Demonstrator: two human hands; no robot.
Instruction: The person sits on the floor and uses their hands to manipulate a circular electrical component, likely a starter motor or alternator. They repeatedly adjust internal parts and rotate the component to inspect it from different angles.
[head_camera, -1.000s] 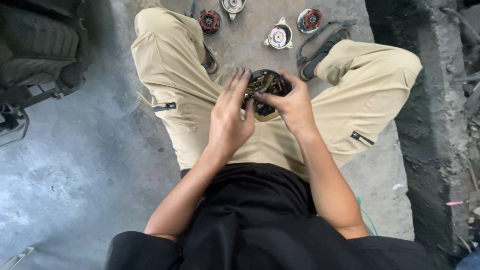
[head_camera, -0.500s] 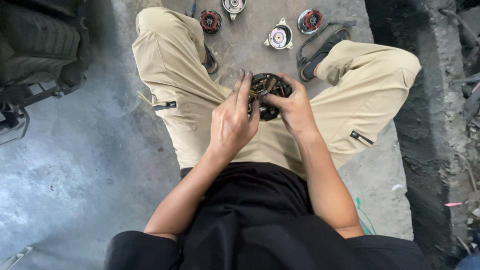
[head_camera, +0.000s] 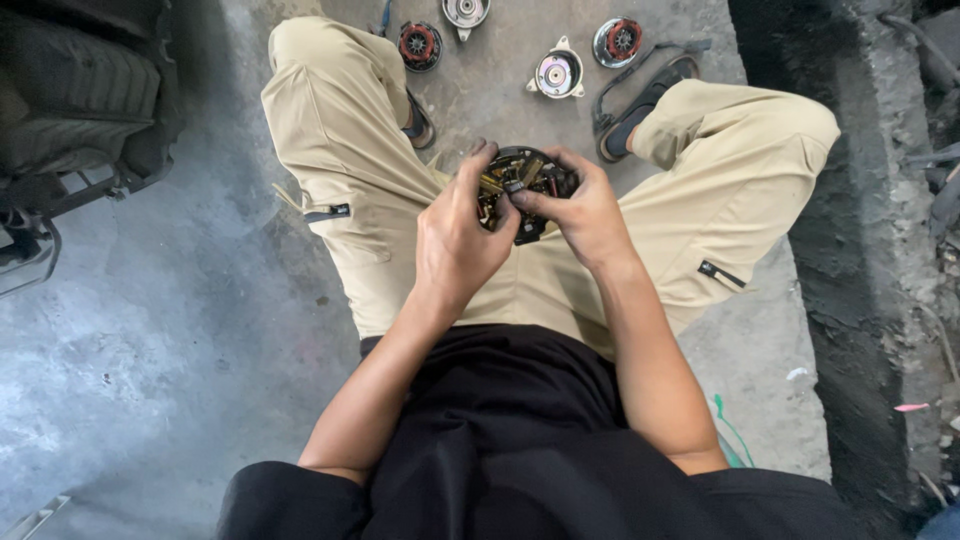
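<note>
Both my hands hold a round black motor part (head_camera: 520, 185) with copper windings and brass bits, above my lap between my bent knees in beige trousers. My left hand (head_camera: 462, 238) wraps its left side, fingers curled over the rim. My right hand (head_camera: 582, 212) grips the right side, thumb pressed on the top face. The part's underside is hidden by my fingers.
On the concrete floor ahead lie similar parts: a red-wound one (head_camera: 419, 44), a silver housing (head_camera: 557, 74), another red-centred one (head_camera: 617, 41) and a silver one (head_camera: 465, 12) at the top edge. Black sandals (head_camera: 640, 100) are on my feet. Dark machinery (head_camera: 75, 100) stands at left, a dark trench (head_camera: 860, 250) at right.
My left hand's fingers, spread open a second ago, have closed around the part's left rim. The part has shifted slightly upward in my hands.
</note>
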